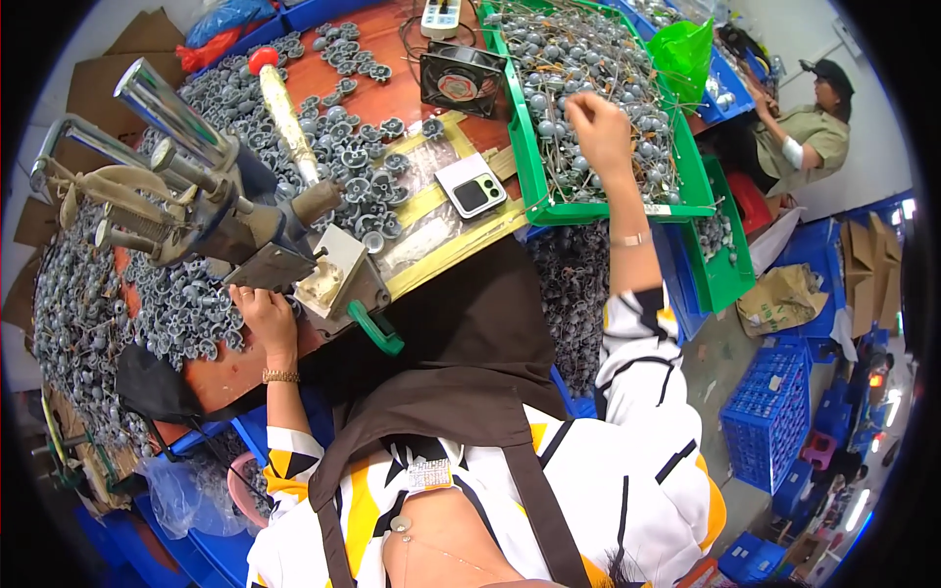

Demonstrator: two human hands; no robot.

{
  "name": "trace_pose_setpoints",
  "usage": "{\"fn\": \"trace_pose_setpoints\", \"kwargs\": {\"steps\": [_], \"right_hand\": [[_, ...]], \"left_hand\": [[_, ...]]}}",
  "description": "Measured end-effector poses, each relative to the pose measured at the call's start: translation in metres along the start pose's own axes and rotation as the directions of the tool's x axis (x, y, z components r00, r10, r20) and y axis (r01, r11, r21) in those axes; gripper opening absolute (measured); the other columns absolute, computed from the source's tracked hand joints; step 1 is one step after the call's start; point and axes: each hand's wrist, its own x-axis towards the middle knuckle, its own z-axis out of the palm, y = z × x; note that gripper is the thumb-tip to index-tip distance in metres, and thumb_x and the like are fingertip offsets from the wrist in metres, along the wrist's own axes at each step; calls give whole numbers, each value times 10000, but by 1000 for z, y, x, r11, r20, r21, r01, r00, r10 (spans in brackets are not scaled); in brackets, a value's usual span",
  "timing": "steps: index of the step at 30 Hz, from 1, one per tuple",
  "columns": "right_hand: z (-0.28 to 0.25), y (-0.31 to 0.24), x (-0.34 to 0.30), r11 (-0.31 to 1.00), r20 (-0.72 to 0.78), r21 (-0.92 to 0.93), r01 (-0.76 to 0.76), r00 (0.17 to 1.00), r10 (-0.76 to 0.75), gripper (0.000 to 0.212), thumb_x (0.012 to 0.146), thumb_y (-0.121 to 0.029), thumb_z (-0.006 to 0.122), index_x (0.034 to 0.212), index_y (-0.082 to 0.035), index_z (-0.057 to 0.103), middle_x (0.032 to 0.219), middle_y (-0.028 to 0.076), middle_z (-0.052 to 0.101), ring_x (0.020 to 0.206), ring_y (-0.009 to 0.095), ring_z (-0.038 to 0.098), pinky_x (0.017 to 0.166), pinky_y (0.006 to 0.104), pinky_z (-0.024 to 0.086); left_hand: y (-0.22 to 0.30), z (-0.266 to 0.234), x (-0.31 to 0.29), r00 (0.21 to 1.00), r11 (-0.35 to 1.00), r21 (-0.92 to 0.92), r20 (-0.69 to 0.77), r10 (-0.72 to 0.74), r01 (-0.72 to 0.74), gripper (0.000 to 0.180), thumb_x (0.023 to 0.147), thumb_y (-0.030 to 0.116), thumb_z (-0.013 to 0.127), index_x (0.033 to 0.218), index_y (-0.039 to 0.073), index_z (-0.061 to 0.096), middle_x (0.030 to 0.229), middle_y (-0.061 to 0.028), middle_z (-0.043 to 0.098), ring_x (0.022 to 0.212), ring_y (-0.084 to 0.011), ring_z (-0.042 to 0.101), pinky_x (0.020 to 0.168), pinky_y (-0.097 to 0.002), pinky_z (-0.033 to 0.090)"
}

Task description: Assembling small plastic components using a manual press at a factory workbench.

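Note:
My right hand is over the green tray, its fingers drawn together in a pinch; what they hold, if anything, is too small to make out. Round grey balls on thin wire stems fill the tray beneath it. My left hand is at the near side of a metal hand press, beside a heap of grey lobed plastic caps. Its fingers are closed together by the press's lower plate, and what is between them is hidden. A red-knobbed lever rises from the press.
A white phone lies on the red bench near a small black fan and a white power strip. A green clamp handle juts from the bench's front edge. Another person sits at the far right. Blue crates stand on the floor.

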Motion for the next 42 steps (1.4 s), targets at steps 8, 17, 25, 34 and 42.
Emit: {"fn": "trace_pose_setpoints", "kwargs": {"steps": [8, 17, 25, 34, 42], "right_hand": [[12, 21, 73, 618, 279, -718, 320, 946, -166, 159, 774, -228, 671, 862, -102, 714, 997, 137, 614, 972, 316, 610, 790, 436, 533], [-99, 6, 136, 994, -103, -108, 4, 995, -15, 249, 830, -274, 678, 768, -33, 690, 721, 32, 666, 678, 95, 568, 649, 261, 440], [-96, 24, 121, 998, 48, -13, -67, 997, 67, 289, 900, -292, 656, 740, -53, 629, 710, -29, 557, 695, 69, 478, 652, 234, 380], [-97, 28, 37, -9, 386, 908, -418, 830, 402, 241, 940, -251, 612, 1052, -38, 620, 695, 3, 528, 717, 128, 545, 776, 330, 475], [-110, 23, 25, 397, 368, 829, -394, 919, 144, 315, 1001, -188, 489, 1268, -22, 512, 617, -50, 279, 479, 54, 236, 413, 216, 217]], "left_hand": [[-2, 1, 2, 997, 996, -49, 32, -74, 75, 68, 734, -46, 557, 788, -86, 564, 1004, -304, 556, 1066, -505, 472, 1041, -542, 334], [-5, 2, 0, 990, 995, -43, 116, -86, 91, 62, 719, -34, 579, 699, -75, 537, 967, -291, 552, 1083, -476, 471, 1026, -531, 345], [3, -7, 10, 997, 997, -36, 19, -74, 74, 99, 745, 11, 574, 784, -79, 561, 1077, -318, 534, 1150, -479, 450, 1047, -542, 328], [8, -19, 20, 997, 993, -102, 38, -62, 66, 267, 834, 6, 585, 1085, 58, 655, 1233, -82, 591, 1205, -300, 491, 995, -416, 383], [-5, -30, 24, 960, 963, -160, -145, -239, 216, 289, 782, 30, 676, 1068, 64, 654, 1154, -89, 603, 1085, -285, 535, 909, -390, 429]]}}
